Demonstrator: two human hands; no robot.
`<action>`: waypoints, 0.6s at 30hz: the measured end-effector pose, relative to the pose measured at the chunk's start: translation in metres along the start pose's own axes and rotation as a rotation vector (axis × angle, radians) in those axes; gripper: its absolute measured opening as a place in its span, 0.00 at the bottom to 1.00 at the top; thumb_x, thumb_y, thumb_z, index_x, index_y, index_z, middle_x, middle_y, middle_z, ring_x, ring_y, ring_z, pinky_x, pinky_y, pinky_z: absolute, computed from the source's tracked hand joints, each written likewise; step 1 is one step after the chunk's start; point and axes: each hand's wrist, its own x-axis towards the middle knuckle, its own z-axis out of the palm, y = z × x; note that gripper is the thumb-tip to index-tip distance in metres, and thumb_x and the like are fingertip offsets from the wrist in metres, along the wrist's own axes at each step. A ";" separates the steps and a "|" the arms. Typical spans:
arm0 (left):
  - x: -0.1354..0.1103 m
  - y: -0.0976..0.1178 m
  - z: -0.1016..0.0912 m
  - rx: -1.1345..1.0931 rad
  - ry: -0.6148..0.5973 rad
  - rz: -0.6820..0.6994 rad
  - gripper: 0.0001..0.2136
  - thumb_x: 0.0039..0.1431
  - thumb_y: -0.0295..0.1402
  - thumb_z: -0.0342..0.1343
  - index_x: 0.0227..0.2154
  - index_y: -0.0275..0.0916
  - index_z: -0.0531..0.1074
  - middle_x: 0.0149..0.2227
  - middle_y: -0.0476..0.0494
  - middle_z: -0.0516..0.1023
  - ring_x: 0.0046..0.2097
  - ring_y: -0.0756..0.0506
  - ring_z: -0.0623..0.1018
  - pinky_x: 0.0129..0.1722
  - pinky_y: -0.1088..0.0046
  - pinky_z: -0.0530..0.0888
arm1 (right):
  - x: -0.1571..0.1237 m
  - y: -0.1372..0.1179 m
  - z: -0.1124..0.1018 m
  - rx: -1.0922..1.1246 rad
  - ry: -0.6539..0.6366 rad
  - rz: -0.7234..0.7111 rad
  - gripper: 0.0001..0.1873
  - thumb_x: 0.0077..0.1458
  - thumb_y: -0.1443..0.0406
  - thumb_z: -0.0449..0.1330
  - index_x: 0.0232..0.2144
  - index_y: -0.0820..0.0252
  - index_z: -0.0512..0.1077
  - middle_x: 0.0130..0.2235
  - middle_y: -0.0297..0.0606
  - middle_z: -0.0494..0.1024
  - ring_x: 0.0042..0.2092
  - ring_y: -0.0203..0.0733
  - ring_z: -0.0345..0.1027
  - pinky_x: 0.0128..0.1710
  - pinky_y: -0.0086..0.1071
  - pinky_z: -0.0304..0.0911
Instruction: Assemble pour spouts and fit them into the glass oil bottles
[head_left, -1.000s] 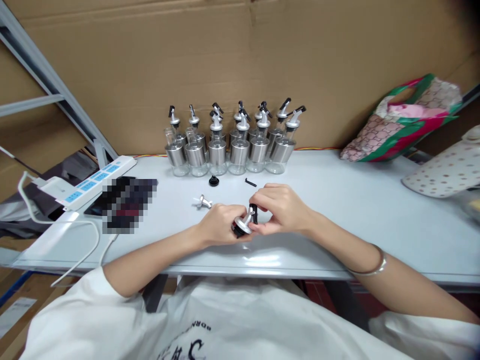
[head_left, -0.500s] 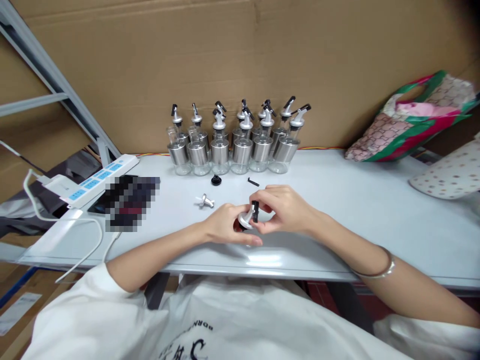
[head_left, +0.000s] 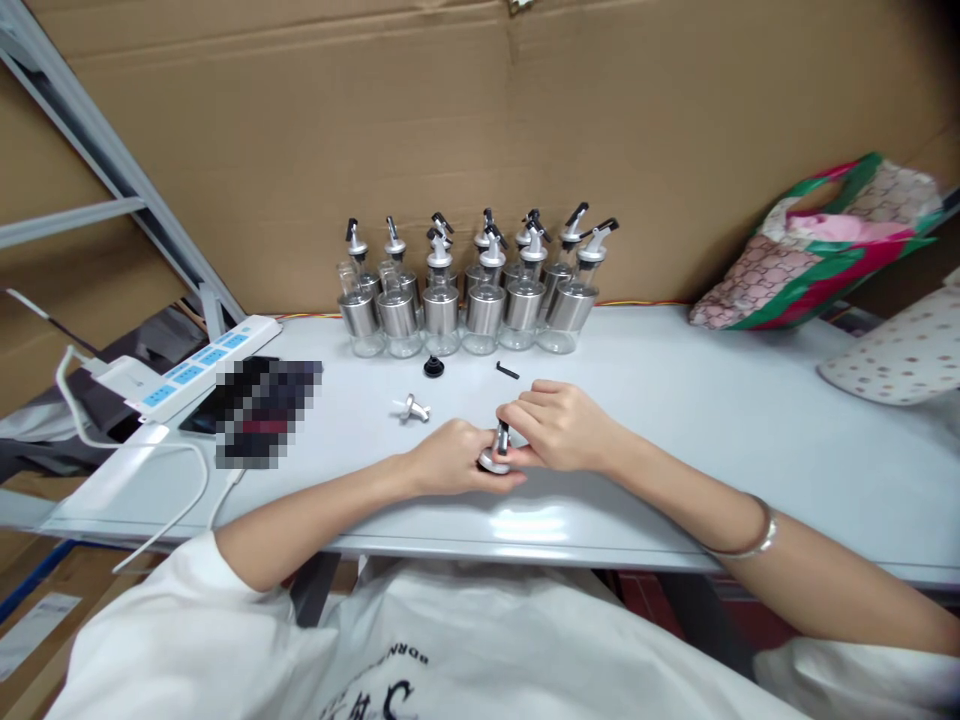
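Note:
Near the table's front edge, my left hand is closed around a silver pourer spout. My right hand pinches the black flip cap at the top of that spout; whether the cap is seated on it I cannot tell. Just beyond my hands, a loose silver pourer top lies on its side. Farther back on the table are a black ribbed stopper and a thin black lever piece.
Several glass bottles with steel sleeves stand at the back by cardboard, most with pourers. A power strip and a blurred-out dark device lie left. To the right are a patterned bag and a dotted white object.
My hands have drawn closer together around the pourer spout. The spout has turned and dropped slightly, and my right fingers now press on the black cap. The view has shifted a little.

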 end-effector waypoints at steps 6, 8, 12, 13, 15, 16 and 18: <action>0.002 0.007 -0.004 0.085 -0.070 -0.058 0.21 0.53 0.44 0.56 0.17 0.39 0.54 0.15 0.58 0.54 0.20 0.56 0.58 0.22 0.78 0.56 | 0.001 0.006 0.001 -0.071 0.067 -0.080 0.30 0.69 0.56 0.36 0.20 0.61 0.65 0.16 0.31 0.63 0.18 0.34 0.52 0.24 0.29 0.51; 0.002 0.006 -0.004 0.120 -0.084 -0.045 0.21 0.55 0.45 0.55 0.18 0.39 0.55 0.16 0.57 0.55 0.20 0.55 0.60 0.22 0.78 0.57 | 0.001 0.005 0.002 -0.077 0.067 -0.091 0.31 0.69 0.57 0.36 0.20 0.61 0.65 0.15 0.31 0.62 0.18 0.34 0.51 0.23 0.30 0.50; 0.002 -0.004 -0.002 0.317 -0.071 0.098 0.16 0.56 0.44 0.56 0.22 0.38 0.63 0.17 0.55 0.63 0.21 0.53 0.66 0.23 0.78 0.59 | 0.001 0.001 0.002 0.020 0.119 -0.065 0.27 0.68 0.65 0.37 0.19 0.59 0.63 0.15 0.32 0.64 0.18 0.35 0.52 0.23 0.30 0.51; 0.002 -0.007 -0.002 0.367 -0.056 0.127 0.15 0.56 0.44 0.56 0.25 0.38 0.65 0.18 0.54 0.66 0.22 0.52 0.68 0.23 0.77 0.60 | 0.001 0.000 0.001 0.054 0.134 -0.046 0.26 0.67 0.67 0.38 0.19 0.59 0.63 0.16 0.32 0.65 0.19 0.34 0.52 0.24 0.29 0.51; 0.002 -0.012 -0.003 0.431 -0.009 0.141 0.15 0.57 0.46 0.55 0.29 0.37 0.67 0.20 0.52 0.70 0.23 0.50 0.72 0.24 0.77 0.61 | 0.000 0.003 -0.002 0.084 0.132 0.045 0.23 0.66 0.68 0.41 0.20 0.59 0.63 0.16 0.32 0.66 0.19 0.34 0.53 0.24 0.29 0.52; 0.001 -0.013 -0.004 0.448 0.010 0.139 0.15 0.58 0.47 0.54 0.31 0.37 0.67 0.21 0.52 0.71 0.24 0.49 0.73 0.25 0.77 0.62 | -0.001 0.007 -0.004 0.084 0.117 0.117 0.21 0.65 0.67 0.43 0.20 0.58 0.63 0.16 0.31 0.66 0.19 0.34 0.54 0.24 0.29 0.52; 0.001 -0.015 -0.006 0.481 0.025 0.154 0.16 0.58 0.48 0.53 0.33 0.38 0.68 0.22 0.51 0.73 0.25 0.49 0.75 0.26 0.76 0.63 | -0.004 0.019 -0.006 0.085 0.076 0.318 0.19 0.64 0.65 0.47 0.21 0.58 0.64 0.17 0.32 0.66 0.20 0.34 0.56 0.24 0.29 0.52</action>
